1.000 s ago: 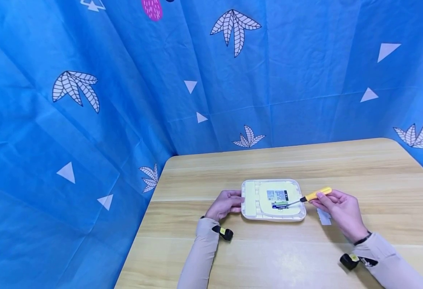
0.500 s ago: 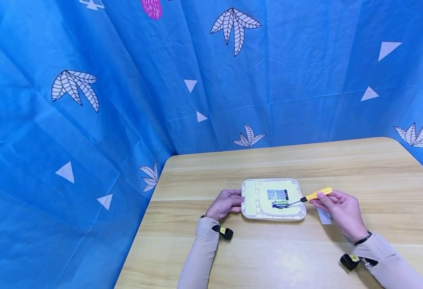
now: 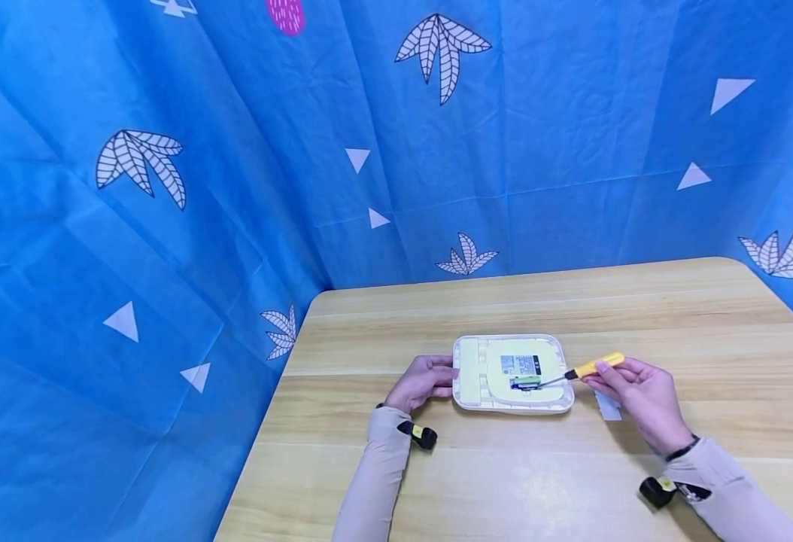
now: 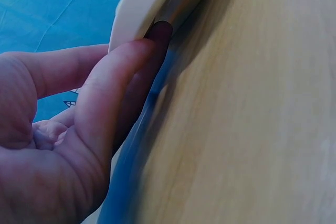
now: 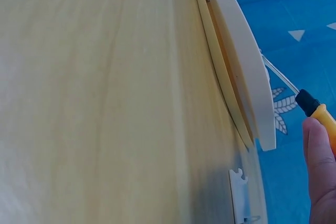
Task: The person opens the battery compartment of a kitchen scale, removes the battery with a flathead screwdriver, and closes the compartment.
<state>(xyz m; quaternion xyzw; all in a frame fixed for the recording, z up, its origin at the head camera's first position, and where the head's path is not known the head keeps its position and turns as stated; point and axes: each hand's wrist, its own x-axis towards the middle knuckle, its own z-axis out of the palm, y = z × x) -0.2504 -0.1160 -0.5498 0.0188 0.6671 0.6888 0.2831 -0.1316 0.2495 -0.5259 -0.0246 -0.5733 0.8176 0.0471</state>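
The white square device lies flat near the middle of the wooden table and serves as the landmark here. Far to its left and behind it hangs the blue patterned cloth. Directly at its left edge sits the left hand, fingers curled against the rim; the left wrist view shows a fingertip tucked under the casing's lip and the thumb on the upper side, so the hand grips that edge. On the device's upper face a label and a small green-and-blue part are visible. The metal tip of a yellow-handled screwdriver meets that part from the right. Just right of the device, the right hand pinches the screwdriver's handle between thumb and fingers. A small white piece lies on the table under that hand, beside the device's right edge.
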